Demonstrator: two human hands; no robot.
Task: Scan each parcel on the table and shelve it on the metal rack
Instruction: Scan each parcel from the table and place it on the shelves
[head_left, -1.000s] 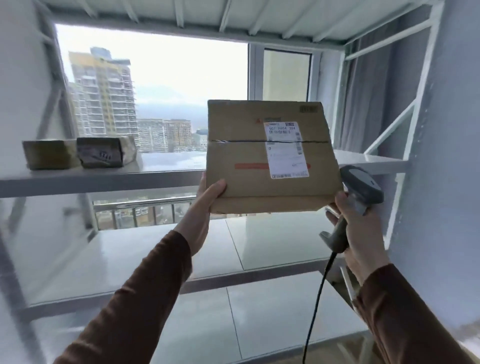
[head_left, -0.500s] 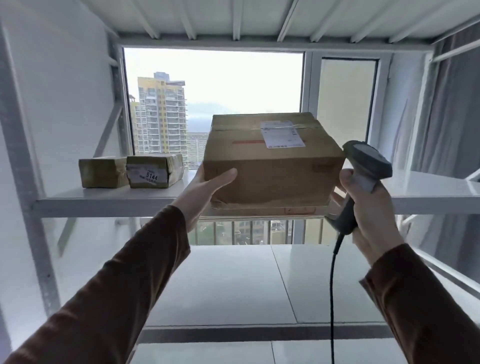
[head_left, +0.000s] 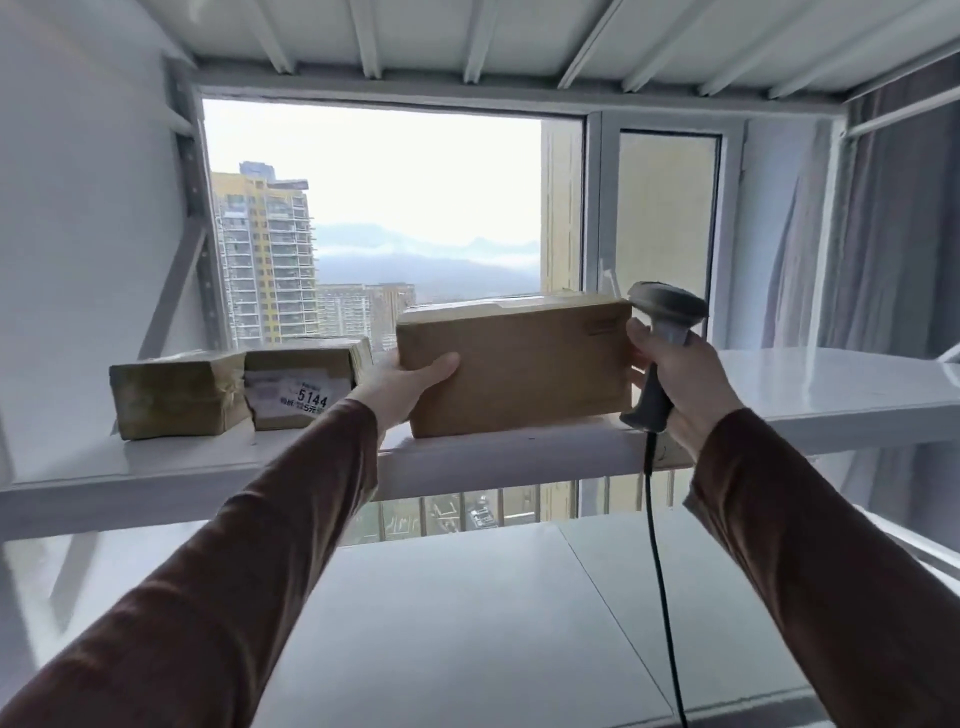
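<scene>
A brown cardboard parcel (head_left: 524, 369) sits on the front edge of the white metal rack's upper shelf (head_left: 831, 389). My left hand (head_left: 410, 379) grips the parcel's left end, thumb across its front face. My right hand (head_left: 680, 384) grips the handle of a grey corded barcode scanner (head_left: 662, 332), and its fingers touch the parcel's right end. The parcel's label is out of sight on top.
Two smaller taped parcels, a plain one (head_left: 176, 395) and one marked 5144 (head_left: 306, 382), stand on the same shelf to the left. A lower shelf (head_left: 441, 597) lies beneath. A window (head_left: 374, 208) is behind the rack, a wall at left, a curtain (head_left: 904, 234) at right.
The parcel has gone from tilted up in the air to level and down onto the upper shelf. Both hands moved forward with it, and my view rose toward the shelf.
</scene>
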